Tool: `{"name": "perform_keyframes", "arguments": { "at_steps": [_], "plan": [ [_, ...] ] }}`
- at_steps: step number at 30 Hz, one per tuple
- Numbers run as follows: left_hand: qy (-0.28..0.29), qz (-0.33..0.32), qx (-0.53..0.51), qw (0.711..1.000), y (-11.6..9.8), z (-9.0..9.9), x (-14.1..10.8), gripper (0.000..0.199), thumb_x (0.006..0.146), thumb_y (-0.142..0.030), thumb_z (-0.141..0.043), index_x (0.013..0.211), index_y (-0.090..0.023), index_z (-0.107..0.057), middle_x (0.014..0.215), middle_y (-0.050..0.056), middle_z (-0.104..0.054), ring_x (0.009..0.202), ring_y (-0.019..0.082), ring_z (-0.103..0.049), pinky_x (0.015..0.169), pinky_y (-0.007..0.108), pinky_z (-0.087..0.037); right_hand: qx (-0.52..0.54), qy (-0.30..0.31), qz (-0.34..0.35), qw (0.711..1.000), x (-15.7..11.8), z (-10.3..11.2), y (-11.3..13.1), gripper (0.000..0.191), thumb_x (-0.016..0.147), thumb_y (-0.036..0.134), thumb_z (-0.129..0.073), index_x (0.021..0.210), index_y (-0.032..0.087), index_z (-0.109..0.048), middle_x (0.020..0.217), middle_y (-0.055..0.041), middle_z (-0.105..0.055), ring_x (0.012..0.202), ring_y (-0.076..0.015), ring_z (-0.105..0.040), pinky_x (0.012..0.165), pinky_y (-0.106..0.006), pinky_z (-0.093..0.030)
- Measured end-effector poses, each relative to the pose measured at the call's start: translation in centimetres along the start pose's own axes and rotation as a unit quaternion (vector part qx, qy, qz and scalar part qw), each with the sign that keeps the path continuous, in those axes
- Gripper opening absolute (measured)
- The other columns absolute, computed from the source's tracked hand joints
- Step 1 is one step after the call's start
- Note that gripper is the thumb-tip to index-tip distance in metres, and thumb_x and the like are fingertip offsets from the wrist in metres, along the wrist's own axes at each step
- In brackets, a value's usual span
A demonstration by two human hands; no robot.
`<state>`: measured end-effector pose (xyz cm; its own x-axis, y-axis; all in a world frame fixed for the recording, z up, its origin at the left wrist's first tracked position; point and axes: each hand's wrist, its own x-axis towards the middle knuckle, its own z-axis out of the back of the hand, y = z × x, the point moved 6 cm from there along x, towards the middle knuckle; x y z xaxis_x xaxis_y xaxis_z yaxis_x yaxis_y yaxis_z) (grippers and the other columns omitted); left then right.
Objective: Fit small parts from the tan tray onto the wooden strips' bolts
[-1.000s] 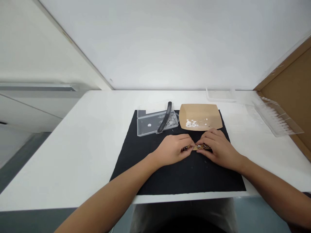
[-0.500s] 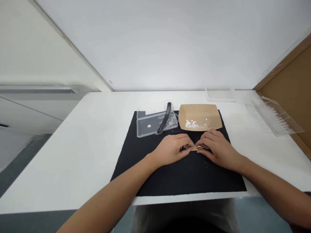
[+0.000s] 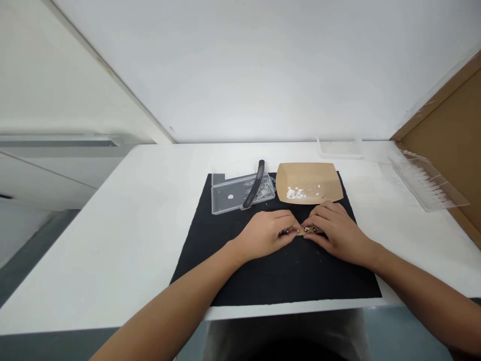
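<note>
My left hand (image 3: pixel 267 231) and my right hand (image 3: pixel 335 230) meet over the middle of a black mat (image 3: pixel 270 271). Between their fingertips they pinch a small tan strip (image 3: pixel 301 230) with shiny metal bits on it, held just above or on the mat. Most of the strip is hidden under the fingers. Behind the hands lies a brown paper tray (image 3: pixel 308 181) holding white crumbs (image 3: pixel 295 192).
A clear plastic case (image 3: pixel 233 193) lies open at the mat's back left, with a black curved tool (image 3: pixel 254 184) resting across it. A clear rack (image 3: pixel 428 182) sits at the right by a brown board (image 3: pixel 451 135). The white table's front edge (image 3: pixel 112 321) is close.
Both hands stay on the strip with only tiny finger shifts. The view has tilted very slightly.
</note>
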<state>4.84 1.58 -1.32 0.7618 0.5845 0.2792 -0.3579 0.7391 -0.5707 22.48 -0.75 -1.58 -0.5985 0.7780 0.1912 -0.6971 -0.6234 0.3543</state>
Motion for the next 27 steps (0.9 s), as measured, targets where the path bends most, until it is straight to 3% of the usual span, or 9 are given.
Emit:
{"name": "perform_keyframes", "arguments": {
  "at_steps": [5,16,21,24,27],
  "plan": [
    [0.025,-0.010,0.012,1.000,-0.1,-0.1,0.0,0.014,0.106,-0.024,-0.058,0.109,-0.020,-0.071,0.107,0.004,-0.076,0.090,0.015,-0.073,0.074,0.023,-0.052,0.000,-0.002,-0.001,1.000,0.0,0.2,0.0,0.015,0.105,0.037,-0.067,0.112,0.026,-0.072,0.104,-0.0066,-0.072,0.104,-0.0264,-0.059,0.090,-0.042,-0.042],
    [0.023,-0.003,0.038,0.999,0.0,0.0,-0.1,0.012,0.105,-0.026,-0.060,0.110,-0.020,-0.070,0.105,0.003,-0.076,0.081,0.012,-0.072,0.068,0.023,-0.049,-0.003,-0.036,-0.002,0.999,0.0,0.1,0.1,0.013,0.106,0.033,-0.064,0.102,0.023,-0.072,0.103,-0.0065,-0.073,0.101,-0.0255,-0.060,0.087,-0.042,-0.041],
    [0.021,-0.005,0.039,0.999,-0.1,0.0,-0.1,0.011,0.104,-0.024,-0.061,0.110,-0.021,-0.069,0.104,0.002,-0.075,0.080,0.011,-0.071,0.069,0.022,-0.049,0.044,-0.115,-0.003,0.992,0.0,1.1,0.5,0.010,0.104,0.027,-0.066,0.096,0.024,-0.070,0.103,-0.0064,-0.074,0.098,-0.0235,-0.066,0.086,-0.042,-0.047],
    [0.012,-0.014,0.050,0.999,-0.3,0.2,-0.1,0.011,0.103,-0.027,-0.062,0.109,-0.021,-0.069,0.102,0.002,-0.075,0.077,0.012,-0.070,0.066,0.022,-0.049,0.086,-0.174,0.016,0.981,-0.2,2.2,0.9,0.008,0.103,0.022,-0.067,0.096,0.025,-0.068,0.110,-0.0060,-0.077,0.107,-0.0242,-0.071,0.093,-0.045,-0.053],
    [-0.038,-0.041,0.040,0.998,-0.7,0.9,-0.1,0.014,0.102,-0.031,-0.065,0.111,-0.020,-0.067,0.101,0.003,-0.075,0.076,0.012,-0.070,0.064,0.023,-0.050,0.115,-0.194,0.026,0.974,-0.5,2.8,1.1,0.009,0.102,0.017,-0.066,0.099,0.026,-0.066,0.114,-0.0050,-0.079,0.115,-0.0250,-0.073,0.099,-0.048,-0.057]
  ]
}}
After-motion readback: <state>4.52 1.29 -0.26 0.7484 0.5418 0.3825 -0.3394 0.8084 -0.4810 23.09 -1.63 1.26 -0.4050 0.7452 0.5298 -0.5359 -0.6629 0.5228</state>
